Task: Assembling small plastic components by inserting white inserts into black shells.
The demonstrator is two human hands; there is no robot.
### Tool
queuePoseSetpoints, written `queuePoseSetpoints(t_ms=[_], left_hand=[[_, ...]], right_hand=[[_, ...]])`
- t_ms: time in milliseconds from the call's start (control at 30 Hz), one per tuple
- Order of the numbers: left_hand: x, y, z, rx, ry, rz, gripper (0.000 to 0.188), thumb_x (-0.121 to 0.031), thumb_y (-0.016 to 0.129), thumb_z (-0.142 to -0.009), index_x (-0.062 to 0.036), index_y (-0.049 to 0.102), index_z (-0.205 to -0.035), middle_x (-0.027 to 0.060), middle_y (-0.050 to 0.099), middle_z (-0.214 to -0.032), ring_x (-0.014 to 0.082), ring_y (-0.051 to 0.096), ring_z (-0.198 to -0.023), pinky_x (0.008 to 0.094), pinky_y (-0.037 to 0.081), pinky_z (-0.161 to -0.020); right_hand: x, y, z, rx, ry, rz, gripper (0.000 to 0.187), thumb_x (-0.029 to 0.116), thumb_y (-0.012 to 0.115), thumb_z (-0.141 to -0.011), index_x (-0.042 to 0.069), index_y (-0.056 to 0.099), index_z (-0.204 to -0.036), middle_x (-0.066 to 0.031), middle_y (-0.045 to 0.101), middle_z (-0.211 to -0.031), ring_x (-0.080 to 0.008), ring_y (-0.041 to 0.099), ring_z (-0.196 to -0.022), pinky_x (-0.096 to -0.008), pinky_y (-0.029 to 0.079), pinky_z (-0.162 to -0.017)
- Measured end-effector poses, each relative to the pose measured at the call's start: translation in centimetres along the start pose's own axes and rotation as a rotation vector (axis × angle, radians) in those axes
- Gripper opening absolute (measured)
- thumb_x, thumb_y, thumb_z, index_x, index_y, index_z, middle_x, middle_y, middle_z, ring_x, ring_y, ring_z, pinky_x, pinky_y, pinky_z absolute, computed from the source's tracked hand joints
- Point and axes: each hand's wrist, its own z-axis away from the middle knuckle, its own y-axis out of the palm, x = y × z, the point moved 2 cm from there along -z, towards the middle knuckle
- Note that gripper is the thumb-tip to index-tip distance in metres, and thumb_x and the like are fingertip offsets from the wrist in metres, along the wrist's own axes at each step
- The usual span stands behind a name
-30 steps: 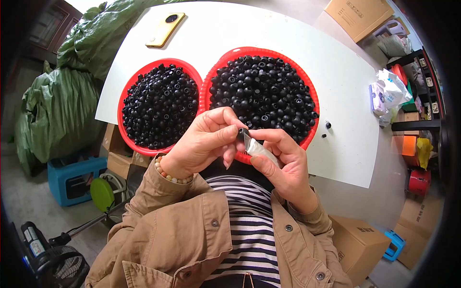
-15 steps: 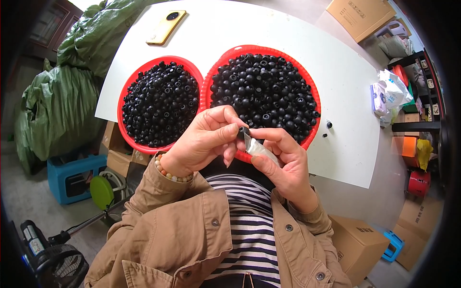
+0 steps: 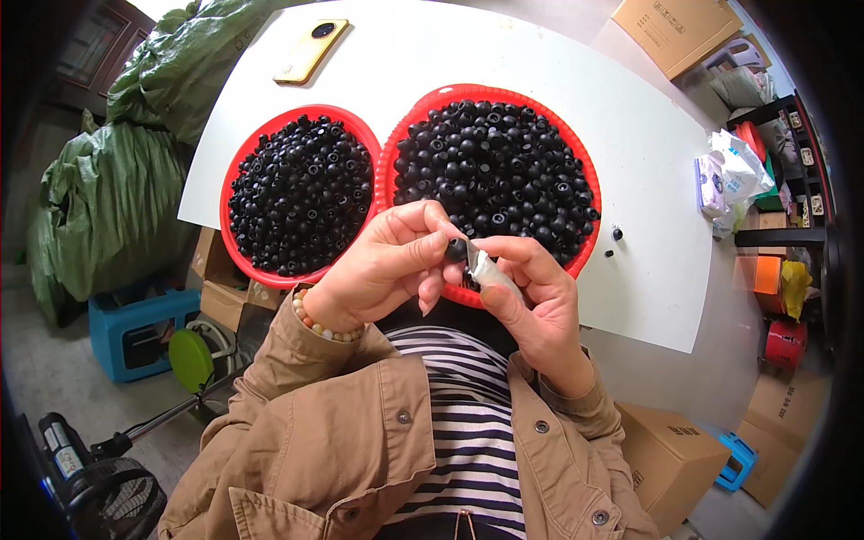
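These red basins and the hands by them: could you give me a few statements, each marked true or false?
1. The left hand pinches a black piece. True.
2. The right hand is empty. False: it holds a pale-wrapped tool.
3. A yellow phone lies on the white table. True.
4. The beaded bracelet is on the right wrist. False: it is on the left.
5. The left basin is the larger. False: the right basin is.

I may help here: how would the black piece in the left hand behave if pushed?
The black piece would probably roll, given its rounded outline. Its smooth-looking surface might make it slippery. Being small enough for the fingers to pinch, it is likely light.
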Motion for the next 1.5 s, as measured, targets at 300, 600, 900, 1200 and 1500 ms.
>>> queuePoseSetpoints(t_ms=[300,600,900,1200,1500], left_hand=[[1.1,0.9,-0.1,0.034,-0.207,0.040,0.009,-0.011,0.051,-0.086,-0.0028,0.051,-0.090,0.0080,0.058,-0.076,0.0098,0.056,-0.055,0.0194,0.047,-0.049],[1.1,1.4,0.0,-0.048,-0.144,-0.235,0.013,-0.014,0.053,-0.085,-0.0025,0.049,-0.089,0.0087,0.057,-0.071,0.0118,0.057,-0.054,0.0199,0.048,-0.047],[0.4,0.7,0.0,-0.015,-0.023,-0.131,0.015,-0.017,0.048,-0.088,-0.0035,0.051,-0.091,0.0061,0.056,-0.072,0.0095,0.055,-0.056,0.0197,0.048,-0.050],[0.0,0.9,0.1,-0.067,0.013,-0.149,0.012,-0.016,0.049,-0.088,-0.0041,0.051,-0.088,0.0055,0.056,-0.071,0.0087,0.055,-0.055,0.0191,0.048,-0.048],[-0.1,0.7,0.1,-0.102,0.021,-0.234,0.011,-0.014,0.050,-0.087,-0.0029,0.051,-0.087,0.0052,0.056,-0.070,0.0083,0.055,-0.055,0.0193,0.047,-0.048]], right_hand=[[0.1,0.6,-0.7,-0.042,0.001,-0.170,0.016,0.001,0.058,-0.079,-0.002,0.051,-0.093,-0.0063,0.058,-0.079,-0.0107,0.059,-0.064,-0.0230,0.050,-0.058],[-0.3,0.1,-0.6,-0.060,0.108,-0.435,0.008,0.006,0.053,-0.084,-0.001,0.052,-0.087,-0.0058,0.057,-0.075,-0.0098,0.056,-0.066,-0.0229,0.048,-0.060],[-0.1,-0.2,0.2,-0.069,0.054,-0.219,0.026,0.015,0.048,-0.088,0.000,0.048,-0.109,0.0036,0.051,-0.078,0.0014,0.038,-0.066,-0.0140,0.031,-0.059],[0.7,0.2,-0.1,0.009,-0.005,-0.008,0.033,0.012,0.052,-0.085,0.002,0.046,-0.116,-0.0035,0.060,-0.085,-0.0030,0.050,-0.071,-0.0164,0.039,-0.063],[0.7,0.2,-0.2,0.031,0.025,-0.026,0.031,0.007,0.051,-0.085,0.001,0.046,-0.115,-0.0062,0.060,-0.089,-0.0066,0.054,-0.078,-0.0199,0.043,-0.070]])
